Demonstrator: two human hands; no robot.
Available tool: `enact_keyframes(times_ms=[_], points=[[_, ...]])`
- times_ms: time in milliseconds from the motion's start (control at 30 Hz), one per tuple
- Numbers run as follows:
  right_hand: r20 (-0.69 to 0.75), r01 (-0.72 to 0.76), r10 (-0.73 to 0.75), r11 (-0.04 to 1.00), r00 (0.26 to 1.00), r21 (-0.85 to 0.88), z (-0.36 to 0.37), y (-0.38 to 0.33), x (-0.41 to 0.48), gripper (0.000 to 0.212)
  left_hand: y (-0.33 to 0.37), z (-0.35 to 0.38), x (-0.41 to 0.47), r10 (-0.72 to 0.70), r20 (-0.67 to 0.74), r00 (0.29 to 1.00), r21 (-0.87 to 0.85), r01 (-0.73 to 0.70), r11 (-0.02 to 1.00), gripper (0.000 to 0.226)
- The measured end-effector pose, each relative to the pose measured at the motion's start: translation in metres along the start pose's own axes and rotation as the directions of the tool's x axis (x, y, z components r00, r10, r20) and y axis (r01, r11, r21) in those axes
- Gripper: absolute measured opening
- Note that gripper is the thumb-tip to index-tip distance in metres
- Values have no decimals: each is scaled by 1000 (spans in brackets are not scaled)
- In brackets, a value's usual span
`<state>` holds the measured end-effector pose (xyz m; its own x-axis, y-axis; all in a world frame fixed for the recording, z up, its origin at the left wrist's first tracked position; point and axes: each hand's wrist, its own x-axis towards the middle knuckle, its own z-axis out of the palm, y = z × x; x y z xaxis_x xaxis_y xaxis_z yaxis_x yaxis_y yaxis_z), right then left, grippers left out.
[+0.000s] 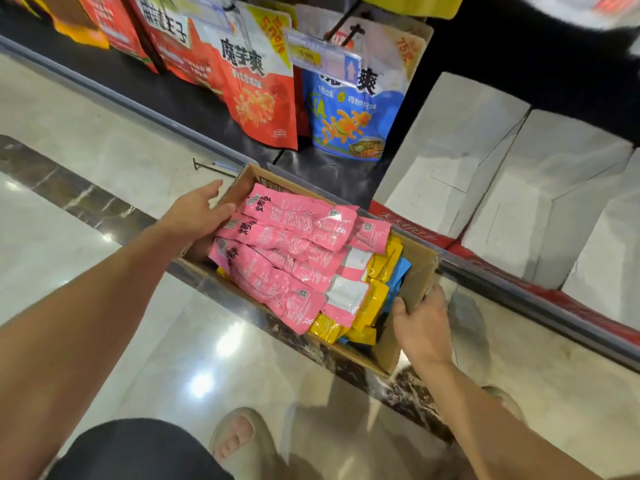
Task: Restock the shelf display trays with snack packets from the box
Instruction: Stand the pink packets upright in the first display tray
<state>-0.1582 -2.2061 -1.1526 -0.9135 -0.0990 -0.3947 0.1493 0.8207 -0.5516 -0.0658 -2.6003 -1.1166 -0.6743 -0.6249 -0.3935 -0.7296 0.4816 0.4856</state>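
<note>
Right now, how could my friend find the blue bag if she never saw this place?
Find the box full of pink packets, then look just beyond it to the dark shelf with its row of bags. The blue bag is the last one on the right, beside a red bag. It is the only blue one; the others are red or orange.

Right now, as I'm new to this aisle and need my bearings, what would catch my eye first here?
Pink packets piled on top in the cardboard box stand out most, with yellow packets under them toward the right. The left hand and right hand grip the box's two ends. Behind, a red bag and a blue bag hang on the display.
</note>
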Motion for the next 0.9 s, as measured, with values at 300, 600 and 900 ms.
enact_keyframes(times_ms=[300, 600, 900], points=[[241, 496, -433, 759, 868, -422, -84, -62, -7, 47, 71, -51, -110, 15, 11, 1000, 308, -18, 951, 76], [368, 731, -631, 588, 683, -346, -116, -126, -54, 51, 104, -32, -216, -163, -95, 982, 117, 174, 978, 60], [469, 802, -652, 450, 596, -393, -51, -163, -16, 56, 86, 49, -158, -379, 49, 924, -497, 351, 793, 78]])
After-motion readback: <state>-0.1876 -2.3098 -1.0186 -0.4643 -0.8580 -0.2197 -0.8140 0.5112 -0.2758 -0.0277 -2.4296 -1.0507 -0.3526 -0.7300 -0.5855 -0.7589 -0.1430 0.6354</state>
